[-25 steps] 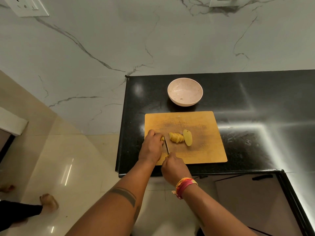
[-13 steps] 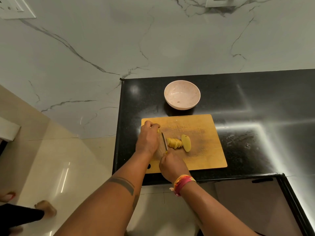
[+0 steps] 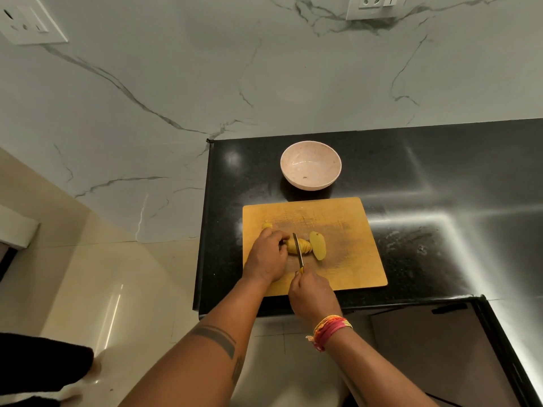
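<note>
A wooden cutting board (image 3: pixel 346 227) lies on the black counter (image 3: pixel 440 186). On it sits a partly sliced yellow potato half (image 3: pixel 305 247), with a second half (image 3: pixel 318 245) lying cut face up just to its right. My left hand (image 3: pixel 266 257) holds the sliced half at its left end. In my right hand (image 3: pixel 311 293) I grip the handle of a small knife (image 3: pixel 298 251), whose blade crosses the sliced half. A small yellow end piece (image 3: pixel 266 225) lies on the board beyond my left hand.
A pale pink bowl (image 3: pixel 310 165) stands on the counter behind the board. The counter's left edge drops to a beige tiled floor (image 3: pixel 117 289). Someone's dark-clothed leg (image 3: pixel 41 365) shows at the lower left. A marble wall with sockets (image 3: pixel 29 23) rises behind.
My left hand came back from the board's left part to the potato, leaving a small end piece there. The knife blade shifted right onto the sliced half.
</note>
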The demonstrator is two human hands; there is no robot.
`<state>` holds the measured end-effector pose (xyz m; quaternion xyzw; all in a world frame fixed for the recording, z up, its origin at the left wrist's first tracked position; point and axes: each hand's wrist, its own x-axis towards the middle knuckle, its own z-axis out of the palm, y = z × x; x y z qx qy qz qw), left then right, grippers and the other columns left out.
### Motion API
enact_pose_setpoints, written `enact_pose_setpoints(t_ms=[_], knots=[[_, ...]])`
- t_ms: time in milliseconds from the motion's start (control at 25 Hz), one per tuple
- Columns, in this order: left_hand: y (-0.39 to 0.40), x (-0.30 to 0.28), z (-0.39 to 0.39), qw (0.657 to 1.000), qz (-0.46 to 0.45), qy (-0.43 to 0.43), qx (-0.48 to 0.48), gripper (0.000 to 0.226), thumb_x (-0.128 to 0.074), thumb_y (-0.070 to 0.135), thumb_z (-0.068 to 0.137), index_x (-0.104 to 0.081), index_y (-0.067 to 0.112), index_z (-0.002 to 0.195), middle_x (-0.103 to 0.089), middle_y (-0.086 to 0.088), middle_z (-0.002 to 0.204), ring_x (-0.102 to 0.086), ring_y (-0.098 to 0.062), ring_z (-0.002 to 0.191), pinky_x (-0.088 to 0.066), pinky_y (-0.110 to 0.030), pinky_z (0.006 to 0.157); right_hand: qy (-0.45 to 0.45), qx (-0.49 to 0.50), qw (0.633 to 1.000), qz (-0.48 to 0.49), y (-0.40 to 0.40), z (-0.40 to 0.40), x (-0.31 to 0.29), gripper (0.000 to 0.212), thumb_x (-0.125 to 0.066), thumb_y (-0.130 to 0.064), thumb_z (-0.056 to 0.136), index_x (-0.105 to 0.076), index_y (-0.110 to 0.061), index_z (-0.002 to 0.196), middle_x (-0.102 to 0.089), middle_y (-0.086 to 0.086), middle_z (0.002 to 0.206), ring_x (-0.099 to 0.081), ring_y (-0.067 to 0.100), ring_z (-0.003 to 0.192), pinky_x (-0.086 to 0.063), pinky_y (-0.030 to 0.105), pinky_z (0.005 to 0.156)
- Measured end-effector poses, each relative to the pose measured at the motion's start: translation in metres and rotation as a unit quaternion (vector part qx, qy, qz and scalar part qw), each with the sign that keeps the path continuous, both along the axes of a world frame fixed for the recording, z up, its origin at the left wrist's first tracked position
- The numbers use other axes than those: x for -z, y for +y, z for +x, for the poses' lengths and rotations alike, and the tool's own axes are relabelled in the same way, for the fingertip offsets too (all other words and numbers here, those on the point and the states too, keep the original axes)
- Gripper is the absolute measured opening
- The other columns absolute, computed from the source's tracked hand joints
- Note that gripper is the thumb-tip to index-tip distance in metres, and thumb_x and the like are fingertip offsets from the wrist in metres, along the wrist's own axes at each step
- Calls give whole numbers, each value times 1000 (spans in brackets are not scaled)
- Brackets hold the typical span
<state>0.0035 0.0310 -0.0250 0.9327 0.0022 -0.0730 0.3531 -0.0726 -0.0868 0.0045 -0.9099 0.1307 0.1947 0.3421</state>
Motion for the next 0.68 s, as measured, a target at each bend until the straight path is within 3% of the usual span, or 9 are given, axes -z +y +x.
enact_pose_setpoints(t_ms=[520, 680], knots=[[-5, 0, -9, 1000, 18, 13, -8, 42, -67, 26, 95, -58, 27, 136, -47, 6, 131, -55, -11, 114, -51, -30, 100, -5, -20, 1000, 5, -2, -14, -4, 16, -35, -23, 105, -49, -16, 107, -60, 4, 83, -61, 19, 70, -44, 31, 54], [-8, -1, -7, 999, 41, 10, -22, 36, -69, 26, 95, -61, 26, 129, -50, 6, 126, -53, -10, 110, -46, -24, 95, 0, -19, 1000, 5, -2, -14, -4, 17, -35, -25, 105, -49, -16, 108, -59, 2, 83, -60, 18, 71, -40, 29, 53]])
